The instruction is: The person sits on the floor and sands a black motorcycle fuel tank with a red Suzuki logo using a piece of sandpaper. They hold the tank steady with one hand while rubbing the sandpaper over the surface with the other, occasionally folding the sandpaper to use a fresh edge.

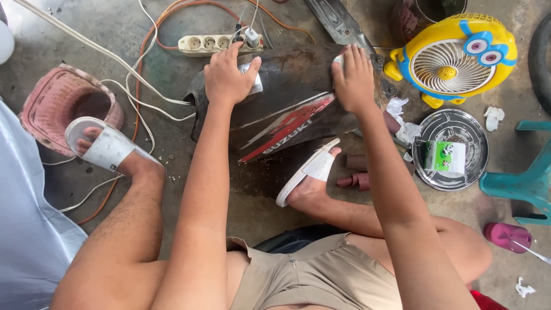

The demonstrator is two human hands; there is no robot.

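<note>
Clutter rings both hands on the concrete floor (172,23). Just beyond the left fingertips lies a cream power strip (221,43) with plugs in it, and white and orange cables (143,86) loop away from it past the left wrist. Beyond the right fingers stands a small yellow fan (453,57), round-bodied, with a white grille and cartoon eyes. Out past the right wrist sits a shiny round metal tray (479,149) holding a small green-and-white packet (445,156), with crumpled white tissue (402,117) between it and the hand. A pink woven basket (54,103) lies well apart from the left fingers, beside a foot in a white sandal; a teal plastic stool (525,178) stands at the far right edge.

Under both palms lies the dark motorcycle body panel (287,106), a curved, glossy but dusty shell with a red and silver stripe, resting on the floor between the knees; the other sandalled foot touches its near edge. The left hand (228,77) lies on top of it, fingers together and curled over a small pale piece (255,80) that it presses to the surface; what this is cannot be told. The right hand (354,80) lies flat near the panel's far end, fingers close together and stretched forward, with a pale scrap just showing at the fingertips.
</note>
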